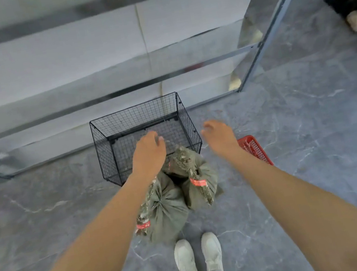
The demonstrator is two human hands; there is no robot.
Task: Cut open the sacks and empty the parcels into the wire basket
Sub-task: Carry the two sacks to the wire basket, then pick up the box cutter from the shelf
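A black wire basket stands on the grey floor against the foot of a metal shelf, with nothing visible inside. Two olive-green sacks lie in front of it, tied shut and marked with red tags: one sack nearer my feet, the other sack leaning at the basket's front right corner. My left hand hovers above the basket's front edge, fingers loosely curled, holding nothing. My right hand hangs in the air to the right of the basket, fingers relaxed and empty.
A small red plastic basket lies on the floor right of the sacks, partly behind my right forearm. A metal shelving frame rises behind the wire basket. My white shoes stand just behind the sacks. Dark clutter sits at the far right.
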